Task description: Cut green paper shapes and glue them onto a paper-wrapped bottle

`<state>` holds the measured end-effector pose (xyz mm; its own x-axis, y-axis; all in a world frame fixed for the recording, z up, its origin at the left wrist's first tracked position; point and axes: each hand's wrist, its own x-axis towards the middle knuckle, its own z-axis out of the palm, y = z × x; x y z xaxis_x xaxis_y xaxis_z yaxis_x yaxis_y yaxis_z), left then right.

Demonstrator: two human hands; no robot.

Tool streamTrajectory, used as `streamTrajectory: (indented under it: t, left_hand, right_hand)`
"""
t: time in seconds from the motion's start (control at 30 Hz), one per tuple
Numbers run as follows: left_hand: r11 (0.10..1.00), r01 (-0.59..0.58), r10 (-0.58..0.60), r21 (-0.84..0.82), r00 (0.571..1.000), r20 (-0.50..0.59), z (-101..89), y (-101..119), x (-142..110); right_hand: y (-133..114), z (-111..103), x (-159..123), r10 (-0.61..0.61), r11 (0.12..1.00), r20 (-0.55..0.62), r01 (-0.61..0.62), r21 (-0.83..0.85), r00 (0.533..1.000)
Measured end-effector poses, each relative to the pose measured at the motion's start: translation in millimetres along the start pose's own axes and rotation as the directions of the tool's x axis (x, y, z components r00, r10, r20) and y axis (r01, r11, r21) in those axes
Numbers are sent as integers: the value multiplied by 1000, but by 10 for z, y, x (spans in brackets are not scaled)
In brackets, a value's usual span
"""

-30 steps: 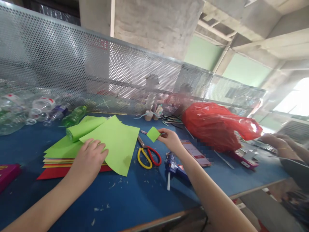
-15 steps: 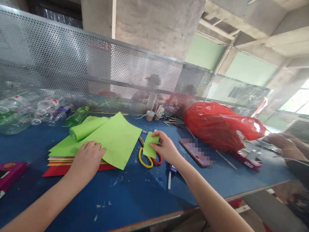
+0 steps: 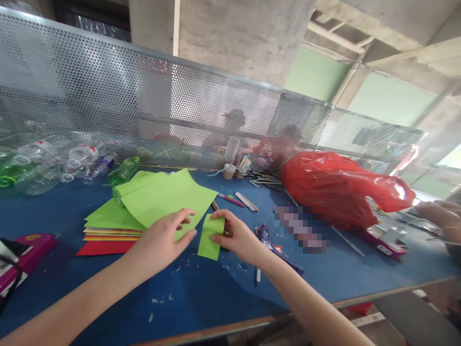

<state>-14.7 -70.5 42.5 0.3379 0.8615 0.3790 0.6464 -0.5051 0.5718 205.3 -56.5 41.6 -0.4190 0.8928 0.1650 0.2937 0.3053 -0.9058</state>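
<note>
My right hand (image 3: 236,235) pinches a small green paper strip (image 3: 209,240) by its upper right side, just over the blue table. To the left of it my left hand (image 3: 171,235) hangs with fingers apart and holds nothing. Behind that hand, large green paper sheets (image 3: 169,192) lie on a stack of coloured paper (image 3: 111,239), with red at the bottom. The scissors are mostly covered by my right hand and the strip. A purple pen (image 3: 231,200) and white sticks (image 3: 247,202) lie beyond my right hand.
Plastic bottles (image 3: 39,178) lie at the back left, a purple box (image 3: 30,254) nearer. A red plastic bag (image 3: 338,187) fills the back right, before a perforated metal screen (image 3: 212,101). Another person's hand (image 3: 437,216) shows at the far right. The table edge (image 3: 201,331) runs close in front.
My left hand has lifted off the green sheets and moved right, its fingers parting. My right hand has brought the green strip slightly left and nearer. The view has shifted a little.
</note>
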Motion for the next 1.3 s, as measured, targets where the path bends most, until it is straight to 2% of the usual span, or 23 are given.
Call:
streamTrajectory:
  t: [0.1,0.17,0.27,0.4,0.57,0.8,0.97,1.07,1.13,1.17,1.23,1.3]
  left_hand:
    - [935,144,-92,-324,981,170,103,148,101]
    - [877,184,-108,-444,976,190,164,126,171]
    - [791,258,-151,-555,961,232,226,-5,250]
    - [772,263,-181,-579,964,197,285,-180,279]
    - [779,259,-145,-571,961,237,352,-296,228]
    - [809,215,-137,-548,974,179,324,-195,154]
    - [826,190,-126,-531,980,155,313,-119,149]
    - [916,129,-89,-380,989,121,181,-165,186]
    - [998,16,-13,-65,999,43,20,-258,212]
    - [989,-50,44,136,998,49,-71,-324,219]
    - [894,-120,96,431,992,77,-238,-475,212]
    - [830,-113,49,546,990,130,-351,-623,179]
  right_hand:
    - [-39,54,-19,-11,992,82,1,129,997]
    - [-37,74,-22,-17,989,96,3,148,995]
    - [1,88,1,-1,993,42,-4,114,999]
    - [57,92,64,21,999,-36,-22,-26,999]
    - [118,88,116,-20,993,11,22,-115,1000]
    - [138,42,108,-6,1000,-25,7,29,1000]
    - [132,43,93,-65,997,-51,62,-53,997]
    - [140,32,87,-76,978,-130,48,-205,989]
    - [129,4,79,-58,948,-189,-5,-317,980]
    - [115,-17,76,-45,929,-207,-35,-368,977]
    - [74,-76,84,-23,877,-207,-79,-474,978]
    - [33,-166,133,-14,803,-199,-108,-587,980]
